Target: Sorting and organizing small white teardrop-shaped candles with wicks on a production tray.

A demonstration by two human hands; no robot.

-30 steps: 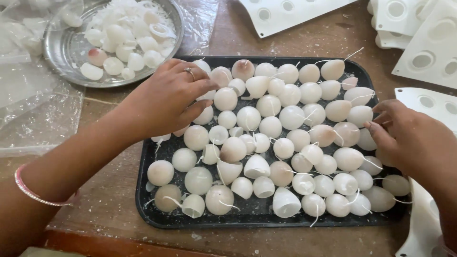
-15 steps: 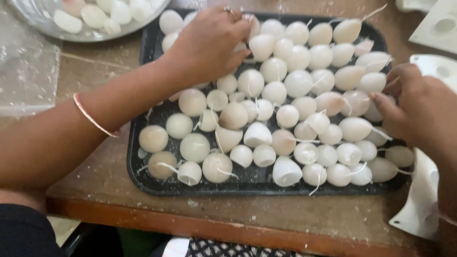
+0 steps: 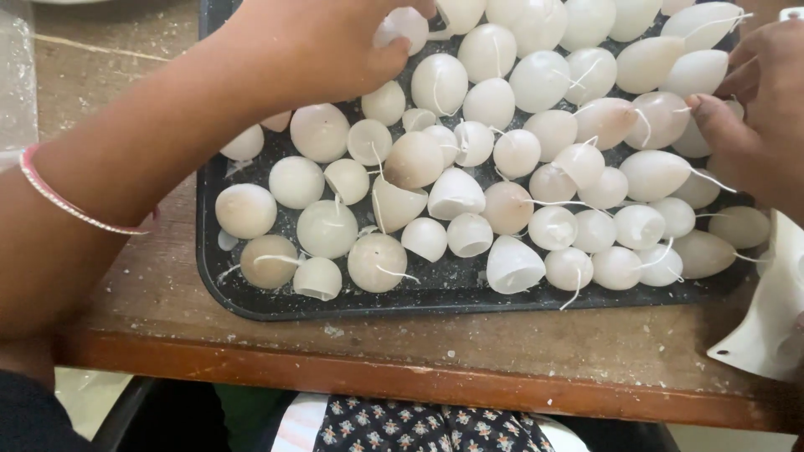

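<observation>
Black and shallow, the tray (image 3: 251, 305) sits on a worn wooden table (image 3: 502, 351) near its front edge, packed with white and cream egg-shaped wax shells (image 3: 536, 151), many trailing thin white wicks (image 3: 712, 179). Some shells lie with their hollow side up, others rounded side up, most touching their neighbours.

The left hand (image 3: 310, 50) reaches over the tray's far left part, fingers curled around one white shell (image 3: 402, 29) at the top of the pile; the thumb presses against it. A pink-and-silver bangle (image 3: 67, 201) circles that wrist.

The right hand (image 3: 758, 117) comes in from the right edge, fingers bent and resting on the shells there, a fingertip touching a pointed one (image 3: 662, 117). Whether it grips anything cannot be told.

A white plastic mould (image 3: 766, 326) lies at the table's right, just beside the tray.
</observation>
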